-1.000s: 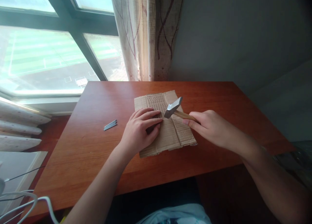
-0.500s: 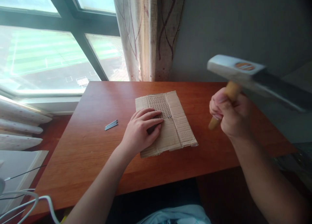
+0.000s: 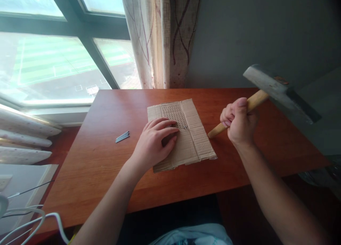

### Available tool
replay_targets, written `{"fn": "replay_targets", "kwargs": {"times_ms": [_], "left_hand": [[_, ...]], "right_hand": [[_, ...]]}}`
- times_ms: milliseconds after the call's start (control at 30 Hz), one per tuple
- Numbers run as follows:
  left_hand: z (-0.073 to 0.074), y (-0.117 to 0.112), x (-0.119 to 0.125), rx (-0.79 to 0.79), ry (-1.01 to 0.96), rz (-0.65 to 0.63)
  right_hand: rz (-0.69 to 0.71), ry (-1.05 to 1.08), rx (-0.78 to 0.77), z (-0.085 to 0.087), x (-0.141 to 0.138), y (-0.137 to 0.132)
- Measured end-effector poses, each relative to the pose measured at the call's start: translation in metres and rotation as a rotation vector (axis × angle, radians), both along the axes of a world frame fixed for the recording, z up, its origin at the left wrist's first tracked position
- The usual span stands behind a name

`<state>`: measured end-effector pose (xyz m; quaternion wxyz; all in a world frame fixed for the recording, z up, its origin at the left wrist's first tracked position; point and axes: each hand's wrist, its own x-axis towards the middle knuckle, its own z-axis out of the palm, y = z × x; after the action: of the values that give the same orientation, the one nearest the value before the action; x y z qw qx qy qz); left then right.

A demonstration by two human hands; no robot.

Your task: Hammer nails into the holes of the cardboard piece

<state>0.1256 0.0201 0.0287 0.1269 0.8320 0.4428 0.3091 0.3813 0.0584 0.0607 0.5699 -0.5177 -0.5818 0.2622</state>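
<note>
My right hand (image 3: 241, 122) is wrapped round the wooden handle of a hammer (image 3: 255, 101), raised over the right side of the table. The grey metal head hangs tilted to the upper right of the fist. My left hand (image 3: 157, 140) rests on a piece of brown cardboard (image 3: 186, 149), fingers stretched out and thumb a little apart from them. Beyond the fingertips a panel with rows of small holes (image 3: 174, 111) shows in the cardboard. A small dark bit (image 3: 185, 128) lies at its lower edge, too small to name. Whatever is under the left palm is hidden.
Several nails (image 3: 122, 136) lie in a row on the reddish-brown wooden table (image 3: 93, 166), left of the cardboard. White cables (image 3: 50, 216) curl at the lower left corner. A window (image 3: 53, 60), a patterned curtain (image 3: 160, 42) and a grey wall (image 3: 239, 35) stand behind.
The hammer's head has swung right and slightly down, and my right hand has moved a little left, showing more of the handle. My left hand stays on the cardboard.
</note>
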Motion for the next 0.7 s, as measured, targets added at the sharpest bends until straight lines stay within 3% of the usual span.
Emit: {"fn": "replay_targets", "kwargs": {"times_ms": [167, 333, 400, 500, 600, 700], "left_hand": [[0.008, 0.000, 0.001, 0.020, 0.013, 0.014], [0.016, -0.003, -0.021, 0.129, -0.123, 0.192], [0.011, -0.005, -0.041, 0.127, -0.032, 0.324], [-0.002, -0.011, -0.073, 0.020, 0.282, 0.553], [-0.015, -0.019, -0.096, -0.084, 0.481, 0.582], [-0.020, -0.026, -0.104, -0.093, 0.571, 0.596]], "right_hand": [[0.128, 0.120, 0.039, -0.002, 0.004, -0.001], [0.098, 0.130, -0.011, -0.003, 0.006, 0.000], [0.097, 0.146, -0.007, -0.003, 0.005, 0.000], [0.073, 0.119, -0.008, -0.003, 0.005, 0.000], [0.096, 0.168, 0.007, -0.002, 0.005, 0.000], [0.158, 0.266, 0.020, -0.001, 0.005, 0.000]]}}
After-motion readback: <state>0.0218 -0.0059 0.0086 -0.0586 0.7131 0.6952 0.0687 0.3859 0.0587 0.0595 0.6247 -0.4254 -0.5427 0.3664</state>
